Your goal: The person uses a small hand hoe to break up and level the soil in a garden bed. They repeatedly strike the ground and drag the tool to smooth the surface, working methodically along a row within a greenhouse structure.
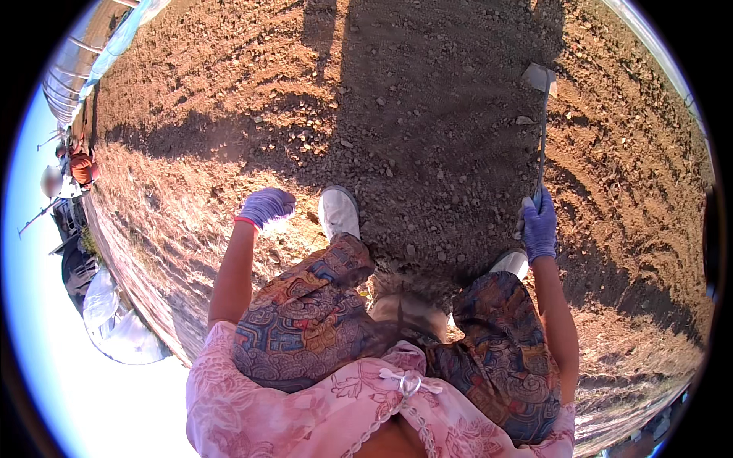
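My right hand (pixel 538 223), in a purple knit glove, is closed around the lower end of a long thin rod-like handle (pixel 543 131). At the far end of this handle, a pale flat blade or plate (pixel 540 79) rests on the soil. In a matching glove with a red cuff, my left hand (pixel 266 207) is held over the ground left of my left shoe, its fingers curled; nothing shows in it. Shaded, crumbly brown soil (pixel 435 143) lies between and ahead of my feet.
My white shoes (pixel 339 213) stand on the soil. Sunlit ridged earth (pixel 641 189) spreads to the right. Plastic-covered hoops (pixel 71 89) rise at the upper left, with people (pixel 80 169) farther off below them. White sheeting (pixel 123 323) is at the lower left.
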`<state>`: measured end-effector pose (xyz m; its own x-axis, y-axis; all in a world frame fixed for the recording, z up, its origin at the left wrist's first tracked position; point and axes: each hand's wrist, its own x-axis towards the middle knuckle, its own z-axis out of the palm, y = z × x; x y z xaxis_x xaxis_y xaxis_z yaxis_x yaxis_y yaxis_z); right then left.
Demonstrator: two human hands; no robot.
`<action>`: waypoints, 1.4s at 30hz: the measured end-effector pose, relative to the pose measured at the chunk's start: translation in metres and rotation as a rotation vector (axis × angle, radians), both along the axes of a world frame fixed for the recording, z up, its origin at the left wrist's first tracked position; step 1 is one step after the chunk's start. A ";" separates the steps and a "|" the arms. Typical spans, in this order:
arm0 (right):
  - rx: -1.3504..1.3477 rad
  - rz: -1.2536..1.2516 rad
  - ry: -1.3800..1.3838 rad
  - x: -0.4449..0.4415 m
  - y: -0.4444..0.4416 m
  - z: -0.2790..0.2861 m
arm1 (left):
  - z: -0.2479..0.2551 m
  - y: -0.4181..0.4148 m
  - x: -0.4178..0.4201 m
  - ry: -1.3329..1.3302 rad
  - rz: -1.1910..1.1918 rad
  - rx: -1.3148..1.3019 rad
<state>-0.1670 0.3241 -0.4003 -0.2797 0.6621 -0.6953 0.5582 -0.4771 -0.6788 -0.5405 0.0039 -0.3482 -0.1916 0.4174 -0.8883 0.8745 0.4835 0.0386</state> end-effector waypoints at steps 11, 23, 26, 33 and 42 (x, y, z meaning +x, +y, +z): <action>0.220 0.463 0.080 -0.002 -0.031 -0.014 | -0.044 0.029 0.129 -0.490 -0.025 0.918; 0.088 0.510 0.120 -0.073 -0.020 -0.005 | -0.089 0.011 0.134 -0.254 -0.145 0.990; 0.091 0.467 0.136 -0.041 -0.052 -0.003 | -0.094 0.007 0.134 -0.235 -0.160 1.032; 0.192 -0.427 0.150 0.018 0.059 -0.006 | -0.103 0.008 0.135 -0.227 -0.169 1.075; -0.004 0.181 0.178 -0.061 0.017 0.009 | -0.104 0.009 0.135 -0.196 -0.184 1.029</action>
<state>-0.2277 0.3409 -0.3910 -0.5122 0.5871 -0.6269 0.5065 -0.3830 -0.7725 -0.4058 0.0127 -0.4520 0.0593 0.9932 -0.0999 0.8650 -0.0012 0.5018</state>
